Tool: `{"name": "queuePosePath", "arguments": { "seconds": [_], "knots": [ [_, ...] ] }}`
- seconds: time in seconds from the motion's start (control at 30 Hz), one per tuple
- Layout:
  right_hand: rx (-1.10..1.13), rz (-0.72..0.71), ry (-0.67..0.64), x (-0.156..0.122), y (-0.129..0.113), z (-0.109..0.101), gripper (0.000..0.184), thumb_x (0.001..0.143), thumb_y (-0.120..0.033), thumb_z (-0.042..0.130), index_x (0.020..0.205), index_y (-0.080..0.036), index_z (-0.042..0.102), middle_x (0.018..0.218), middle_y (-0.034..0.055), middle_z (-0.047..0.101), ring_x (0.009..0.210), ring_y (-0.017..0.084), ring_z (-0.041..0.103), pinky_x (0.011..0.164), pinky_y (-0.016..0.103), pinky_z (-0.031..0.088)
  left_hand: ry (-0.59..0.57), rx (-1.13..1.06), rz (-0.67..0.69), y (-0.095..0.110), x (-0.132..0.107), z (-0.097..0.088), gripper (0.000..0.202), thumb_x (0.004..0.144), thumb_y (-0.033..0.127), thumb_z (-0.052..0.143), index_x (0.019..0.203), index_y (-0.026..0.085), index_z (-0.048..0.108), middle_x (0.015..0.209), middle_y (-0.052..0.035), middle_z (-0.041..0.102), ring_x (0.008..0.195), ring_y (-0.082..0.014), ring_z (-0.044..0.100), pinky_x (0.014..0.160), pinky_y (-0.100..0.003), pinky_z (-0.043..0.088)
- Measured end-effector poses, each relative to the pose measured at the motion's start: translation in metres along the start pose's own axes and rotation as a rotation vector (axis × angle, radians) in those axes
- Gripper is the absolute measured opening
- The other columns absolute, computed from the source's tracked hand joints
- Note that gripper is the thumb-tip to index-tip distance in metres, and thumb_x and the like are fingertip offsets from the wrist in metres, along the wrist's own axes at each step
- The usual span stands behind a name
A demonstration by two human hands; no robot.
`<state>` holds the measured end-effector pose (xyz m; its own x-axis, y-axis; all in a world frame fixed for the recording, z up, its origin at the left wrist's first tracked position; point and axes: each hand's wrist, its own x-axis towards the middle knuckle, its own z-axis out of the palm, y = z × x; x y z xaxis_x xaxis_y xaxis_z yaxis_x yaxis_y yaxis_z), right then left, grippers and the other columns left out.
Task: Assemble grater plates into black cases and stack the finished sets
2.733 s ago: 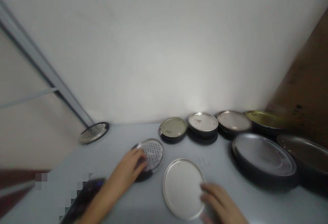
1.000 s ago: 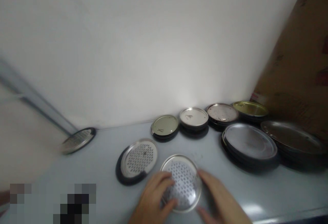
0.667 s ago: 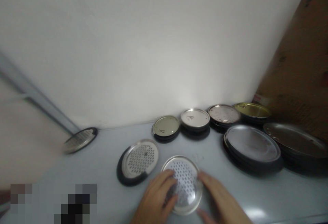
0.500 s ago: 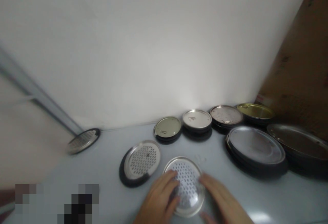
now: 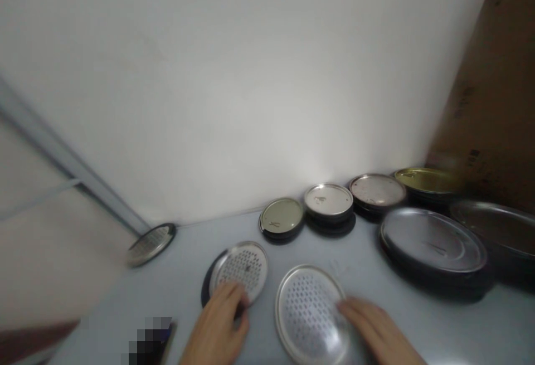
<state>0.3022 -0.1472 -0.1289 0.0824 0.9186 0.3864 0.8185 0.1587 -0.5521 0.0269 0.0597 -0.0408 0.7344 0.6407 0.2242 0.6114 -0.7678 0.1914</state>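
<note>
Probably the likeliest trouble lies at the left disc: it sits off-centre on a dark piece that shows at its 9 o'clock, so an uneven pull by the left hand might make it slide or tip. Thin, smooth metal could also cling to whatever lies beneath, and two pieces might come up as one. The near disc, on the tabletop with the left disc at its 10 o'clock, could skid if the right hand pushed sideways, since its rim looks low and slick. A wide swing towards 2 o'clock might knock the large lid.

As for pose, the left forearm rises from 6 o'clock in the view, the back of the hand upward, fingers curled at the left disc's rim near 6 o'clock, thumb apart and lower. The right hand comes in from 5 o'clock, fingers together and pointing to 10, their tips at the near disc's 3 o'clock edge. Whether either grip is pinching its disc or merely touching it, I cannot tell; the right thumb is hidden.
</note>
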Motion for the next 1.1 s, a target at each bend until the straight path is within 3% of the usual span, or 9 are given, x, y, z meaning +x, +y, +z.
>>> {"name": "queuePosePath", "arguments": {
  "seconds": [0.07, 0.17, 0.27, 0.53, 0.77, 1.1],
  "knots": [
    [0.015, -0.006, 0.014, -0.001, 0.000, 0.003, 0.060, 0.083, -0.039, 0.074, 0.140, -0.028, 0.057, 0.131, 0.0095, 0.066, 0.117, 0.032, 0.065, 0.101, 0.042, 0.054, -0.024, 0.026, 0.008, -0.002, -0.004, -0.005, 0.018, 0.074, 0.008, 0.054, 0.079, 0.023, 0.063, 0.091, -0.0045, 0.068, 0.092, -0.0248, 0.065, 0.083, -0.037, 0.056],
    [0.010, -0.019, 0.003, -0.003, 0.000, 0.007, 0.061, 0.084, -0.035, 0.073, 0.142, -0.030, 0.054, 0.133, 0.0087, 0.065, 0.118, 0.031, 0.064, 0.101, 0.041, 0.054, -0.023, 0.060, 0.058, -0.004, -0.006, -0.004, 0.009, 0.080, 0.017, 0.059, 0.081, 0.024, 0.064, 0.089, -0.0040, 0.067, 0.088, -0.0245, 0.065, 0.080, -0.036, 0.056],
    [-0.005, -0.018, 0.031, -0.004, -0.001, 0.006, 0.062, 0.083, -0.031, 0.071, 0.142, -0.029, 0.053, 0.134, 0.0086, 0.064, 0.118, 0.031, 0.063, 0.101, 0.042, 0.053, 0.039, 0.116, 0.134, -0.005, -0.006, 0.008, 0.009, 0.088, 0.020, 0.057, 0.089, 0.025, 0.064, 0.092, -0.0038, 0.068, 0.089, -0.0242, 0.066, 0.081, -0.035, 0.055],
    [-0.040, -0.002, -0.039, 0.006, -0.017, -0.009, 0.057, 0.080, -0.023, 0.071, 0.135, -0.024, 0.060, 0.130, 0.0092, 0.067, 0.116, 0.031, 0.065, 0.099, 0.041, 0.055, 0.190, 0.355, 0.293, -0.017, -0.011, 0.041, 0.020, 0.096, 0.017, 0.046, 0.094, 0.020, 0.065, 0.095, -0.0073, 0.069, 0.087, -0.0259, 0.065, 0.077, -0.036, 0.051],
    [-0.043, -0.021, -0.001, 0.001, -0.011, -0.005, 0.062, 0.078, -0.022, 0.073, 0.137, -0.026, 0.058, 0.131, 0.0085, 0.067, 0.115, 0.031, 0.065, 0.100, 0.041, 0.055, 0.139, 0.488, 0.309, -0.015, -0.016, 0.034, 0.027, 0.094, 0.011, 0.044, 0.102, 0.022, 0.067, 0.095, -0.0062, 0.068, 0.086, -0.0238, 0.063, 0.078, -0.035, 0.048],
    [-0.179, -0.129, 0.053, 0.004, -0.013, -0.011, 0.057, 0.080, -0.026, 0.072, 0.136, -0.022, 0.058, 0.126, 0.0083, 0.070, 0.109, 0.026, 0.068, 0.095, 0.033, 0.057, 0.136, 0.551, 0.262, -0.015, -0.018, 0.026, 0.029, 0.087, 0.009, 0.058, 0.107, 0.028, 0.066, 0.087, -0.0030, 0.061, 0.075, -0.0189, 0.060, 0.065, -0.028, 0.049]
  ]
}}
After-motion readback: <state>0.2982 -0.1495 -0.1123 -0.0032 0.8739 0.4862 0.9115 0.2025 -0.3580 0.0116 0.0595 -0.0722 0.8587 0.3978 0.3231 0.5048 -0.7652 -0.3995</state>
